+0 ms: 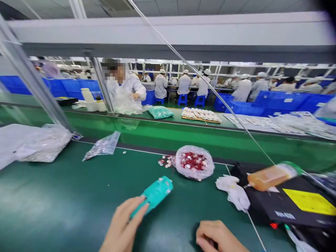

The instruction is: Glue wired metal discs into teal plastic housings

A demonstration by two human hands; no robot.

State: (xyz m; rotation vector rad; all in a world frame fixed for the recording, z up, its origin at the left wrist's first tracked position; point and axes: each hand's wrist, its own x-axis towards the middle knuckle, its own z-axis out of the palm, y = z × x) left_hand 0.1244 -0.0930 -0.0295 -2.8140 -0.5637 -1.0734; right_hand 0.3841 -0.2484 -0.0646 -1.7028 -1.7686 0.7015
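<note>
With my left hand point(124, 218) I am gripping the near end of the teal piece point(159, 190), thumb and fingers closing on it from either side, while its far end is pointing away from me toward the bowl point(193, 176) of red wires and silvery discs. The piece is slanting over the green worktop point(65, 196), short of the bowl and not touching it; whether its underside is meeting the surface I cannot tell. My right hand point(219, 236) is hanging low at the near edge, fingers curling inward, and I cannot tell whether they are closing on anything. To be handling this well, I judge, I should be pinching firmly enough that the piece is not twisting, yet lightly enough that it is not bending, and leaving those small pale spots on its far end uncovered. I should also be steering clear of the loose parts point(166, 161) lying just left of the bowl, since thin wires like these could be snagging easily. On my right, the bottle point(273, 176) is leaning with its tip near the white tissue point(233, 192), so my right sleeve should be staying well away.
</note>
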